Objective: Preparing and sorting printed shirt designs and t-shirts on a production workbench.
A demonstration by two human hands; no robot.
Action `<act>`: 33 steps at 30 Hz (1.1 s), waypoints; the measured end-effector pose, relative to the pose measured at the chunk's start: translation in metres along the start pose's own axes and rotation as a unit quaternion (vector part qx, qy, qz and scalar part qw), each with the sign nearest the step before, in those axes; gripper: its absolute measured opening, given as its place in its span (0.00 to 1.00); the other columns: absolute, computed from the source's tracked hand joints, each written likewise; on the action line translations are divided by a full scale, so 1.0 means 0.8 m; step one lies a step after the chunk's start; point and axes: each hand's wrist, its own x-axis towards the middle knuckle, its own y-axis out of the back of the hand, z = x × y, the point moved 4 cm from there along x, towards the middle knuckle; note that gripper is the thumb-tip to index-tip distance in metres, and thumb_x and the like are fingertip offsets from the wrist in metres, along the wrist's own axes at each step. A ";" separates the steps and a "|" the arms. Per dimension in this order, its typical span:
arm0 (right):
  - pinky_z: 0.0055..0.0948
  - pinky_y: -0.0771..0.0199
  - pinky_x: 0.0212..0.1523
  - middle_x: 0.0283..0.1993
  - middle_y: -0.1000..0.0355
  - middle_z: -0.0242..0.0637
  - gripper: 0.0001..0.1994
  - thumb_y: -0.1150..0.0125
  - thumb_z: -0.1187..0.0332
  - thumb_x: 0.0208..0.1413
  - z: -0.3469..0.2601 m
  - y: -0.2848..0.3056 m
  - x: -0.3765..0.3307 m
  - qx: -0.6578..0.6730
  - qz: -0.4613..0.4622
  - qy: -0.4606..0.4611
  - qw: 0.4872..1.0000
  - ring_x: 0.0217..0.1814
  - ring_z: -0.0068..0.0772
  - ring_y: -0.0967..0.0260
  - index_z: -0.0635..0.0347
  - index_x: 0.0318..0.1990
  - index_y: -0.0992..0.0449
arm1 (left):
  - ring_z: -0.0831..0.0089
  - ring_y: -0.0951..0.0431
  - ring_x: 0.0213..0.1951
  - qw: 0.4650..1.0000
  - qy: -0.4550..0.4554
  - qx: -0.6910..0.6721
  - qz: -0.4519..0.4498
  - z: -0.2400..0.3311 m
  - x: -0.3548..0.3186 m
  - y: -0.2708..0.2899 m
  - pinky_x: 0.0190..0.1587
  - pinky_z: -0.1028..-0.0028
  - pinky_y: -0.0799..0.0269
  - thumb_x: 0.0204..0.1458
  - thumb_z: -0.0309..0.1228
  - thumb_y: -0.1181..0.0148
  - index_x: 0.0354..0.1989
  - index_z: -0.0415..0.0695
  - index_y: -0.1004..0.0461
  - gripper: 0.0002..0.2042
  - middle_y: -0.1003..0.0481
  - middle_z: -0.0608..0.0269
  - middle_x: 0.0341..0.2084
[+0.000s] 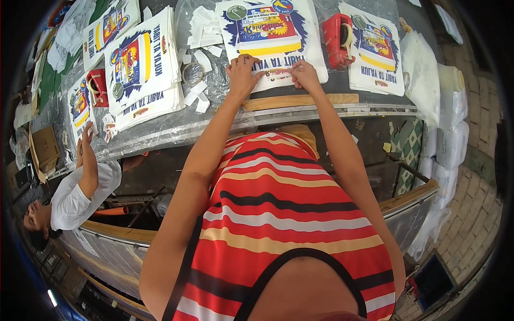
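Striped sleeveless top (289, 198), red with black, white and yellow bands: worn, nearest.

Wooden strip (326, 99): one, lying along the near edge of the worktable (214, 119), just nearer than both hands.

Left hand (243, 76): resting palm-down on the near left part of the central stack (316, 37) of printed white sheets; fingers slightly apart.

Right hand (305, 76): at the near right part of that stack; thumb and fingertips drawn close together; cannot tell whether anything is between them.

Central stack: on the table, beyond the strip; blue, red and yellow print.

Tape roll (192, 74): one, left of the left hand, amid loose white slips (206, 29) that extend farther back.

Left stack (131, 64): similar print, left of the slips, sheets unevenly layered.

Red tape dispenser (336, 45): one, right of the central stack, just beside it.

Right stack (375, 51): similar print, right of the dispenser.
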 end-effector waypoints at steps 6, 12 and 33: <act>0.24 0.39 0.12 0.20 0.28 0.34 0.12 0.31 0.68 0.56 0.001 0.001 -0.001 0.002 -0.018 0.012 1.000 0.13 0.22 0.34 0.61 0.39 0.29 | 0.59 0.34 0.58 1.000 -0.018 -0.009 0.009 0.001 -0.004 -0.004 0.61 0.48 0.45 0.44 0.44 0.25 0.49 0.56 0.22 0.22 0.29 0.67 0.51; 0.22 0.41 0.11 0.20 0.30 0.33 0.11 0.33 0.70 0.59 0.000 -0.002 -0.004 -0.016 -0.019 0.003 1.000 0.13 0.21 0.35 0.61 0.42 0.31 | 0.60 0.34 0.58 0.999 -0.025 -0.014 0.017 0.000 -0.007 -0.003 0.60 0.49 0.44 0.44 0.42 0.25 0.50 0.55 0.22 0.23 0.29 0.66 0.52; 0.44 0.24 0.45 0.48 0.26 0.48 0.20 0.38 0.68 0.58 -0.092 0.139 -0.060 -0.190 0.333 0.241 0.891 0.41 0.51 0.24 0.60 0.56 0.33 | 0.59 0.32 0.52 0.969 -0.174 0.173 0.007 0.099 -0.055 -0.041 0.48 0.54 0.34 0.54 0.46 0.37 0.57 0.43 0.28 0.26 0.31 0.56 0.52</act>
